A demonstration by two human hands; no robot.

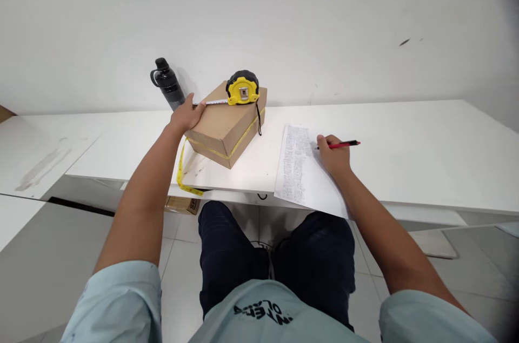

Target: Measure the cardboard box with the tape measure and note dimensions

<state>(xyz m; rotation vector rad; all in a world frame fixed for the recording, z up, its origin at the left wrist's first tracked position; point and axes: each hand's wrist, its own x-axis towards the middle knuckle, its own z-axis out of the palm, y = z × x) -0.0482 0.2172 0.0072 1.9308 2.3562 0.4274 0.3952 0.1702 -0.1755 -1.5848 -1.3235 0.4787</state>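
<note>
A closed brown cardboard box (214, 124) rests on the white table, a yellow tape strip running round its sides. On its lid stands a yellow and black tape measure (243, 90) with some blade pulled out to the left. My left hand (187, 115) lies at the box's left edge, thumb and fingers closed on the blade's end; the exact grip is partly hidden. My right hand (334, 156) grips a red and black pen (344, 144), tip close to the paper. Under that hand lies a white sheet of paper (300, 181) with handwriting on its left part.
Behind my left hand a dark bottle (168, 83) stands against the wall. A loose yellow tape (180, 170) hangs over the front edge of the white table (425, 154). Another carton (182, 204) sits below. The paper overhangs the table's edge near my legs.
</note>
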